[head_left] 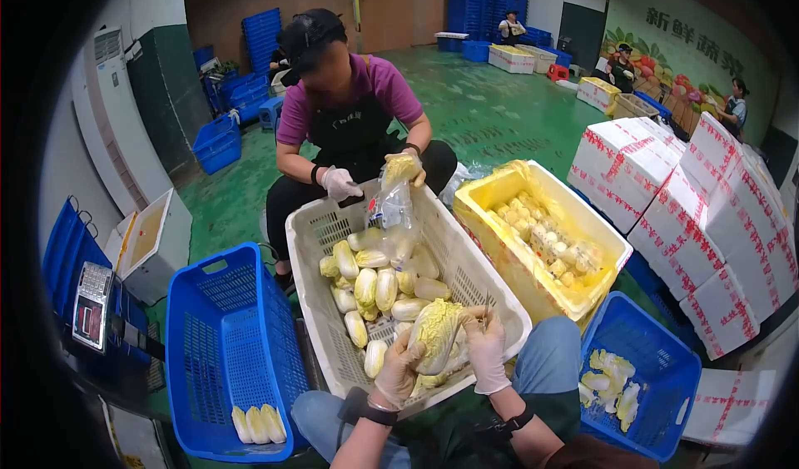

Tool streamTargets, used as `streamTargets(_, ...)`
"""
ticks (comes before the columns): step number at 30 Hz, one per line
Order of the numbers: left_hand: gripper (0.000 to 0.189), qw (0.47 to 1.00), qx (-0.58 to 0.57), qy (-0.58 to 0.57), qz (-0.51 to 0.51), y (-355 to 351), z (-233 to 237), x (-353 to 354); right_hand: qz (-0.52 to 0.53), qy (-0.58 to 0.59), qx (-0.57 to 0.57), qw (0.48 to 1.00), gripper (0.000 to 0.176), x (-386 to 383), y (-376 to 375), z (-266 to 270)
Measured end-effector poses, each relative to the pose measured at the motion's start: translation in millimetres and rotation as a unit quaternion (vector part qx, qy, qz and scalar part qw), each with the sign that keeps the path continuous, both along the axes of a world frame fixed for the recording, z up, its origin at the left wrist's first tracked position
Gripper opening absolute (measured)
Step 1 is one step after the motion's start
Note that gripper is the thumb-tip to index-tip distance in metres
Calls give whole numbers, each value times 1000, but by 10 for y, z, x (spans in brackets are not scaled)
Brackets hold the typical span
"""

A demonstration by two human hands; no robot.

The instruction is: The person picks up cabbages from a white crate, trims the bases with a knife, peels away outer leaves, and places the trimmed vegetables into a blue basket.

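Note:
My left hand (401, 375), in a pale glove, holds a yellow-green cabbage (437, 334) by its lower left side over the white basket (310, 319). My right hand (486, 351), also gloved, is closed at the cabbage's right edge, with a thin dark object, perhaps a small knife (487, 309), rising from its fingers. Several small cabbages (386, 289) lie in the basket under and beyond my hands. Across the basket, a co-worker's gloved hands hold a dark tool (350, 200) and a cabbage (401, 169) at a clear plastic bag (391, 209).
A blue crate (225, 302) at left holds several cabbages. The blue crate (657, 336) at right contains loose leaves. A foam box (616, 282) lined with yellow plastic stands beyond my right knee. White boxes (682, 219) are stacked at right; a scale (91, 307) stands at left.

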State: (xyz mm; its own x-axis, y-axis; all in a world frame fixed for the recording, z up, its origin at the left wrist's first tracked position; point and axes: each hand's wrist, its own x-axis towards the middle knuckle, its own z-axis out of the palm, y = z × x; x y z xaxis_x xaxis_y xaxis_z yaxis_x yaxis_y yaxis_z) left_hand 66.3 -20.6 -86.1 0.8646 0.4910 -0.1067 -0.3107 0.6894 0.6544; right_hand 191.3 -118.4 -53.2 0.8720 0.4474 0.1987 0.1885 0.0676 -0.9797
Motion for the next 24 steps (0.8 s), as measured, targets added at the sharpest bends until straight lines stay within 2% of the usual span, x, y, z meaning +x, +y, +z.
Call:
streamTargets(1,57,1000,-2,1,0,-13,16,-5,7,61,43,997,10,13,18,-80)
streamTargets(2,59,998,-52,0,23,-25,46,-15,14,122,86,989,12,22,26,-147)
streamTargets(3,61,994,-102,-1,46,-26,72,-17,14,123,84,989,12,31,25,-145)
streamTargets(4,61,993,-105,0,47,0,66,-21,29,122,112,986,19,58,18,-134)
streamTargets(5,60,995,-74,9,65,39,49,-28,44,122,140,982,26,81,19,-119)
streamTargets(6,60,995,-42,18,83,62,42,-29,44,122,138,982,26,68,36,-51)
streamTargets(8,60,995,-8,31,90,47,97,-24,40,-57,-6,998,26,-9,84,117)
streamTargets(9,61,994,27,44,95,38,113,-18,39,-57,-6,998,26,-27,104,108)
streamTargets(10,61,994,27,44,95,32,92,-2,46,-120,-37,991,29,-44,119,85)
streamTargets(11,65,982,133,72,113,20,56,17,53,-182,-68,980,31,-56,121,49)
streamTargets(12,68,958,237,101,130,-1,64,20,39,-180,-74,980,28,-58,147,4)
streamTargets(13,68,958,235,103,130,-15,88,7,40,-179,-76,980,28,-50,121,-24)
streamTargets(16,72,954,251,107,127,-17,156,-6,79,38,-49,995,21,-30,48,78)
streamTargets(17,72,944,282,108,135,-5,119,6,79,40,-52,995,21,-30,50,71)
streamTargets(19,72,933,312,109,143,7,102,7,82,32,17,996,19,-25,73,19)
streamTargets(23,71,916,347,143,143,17,106,-10,54,-3,13,998,18,-20,99,-72)
streamTargets(24,70,913,350,149,148,12,105,-22,47,-45,-16,998,16,-35,75,66)
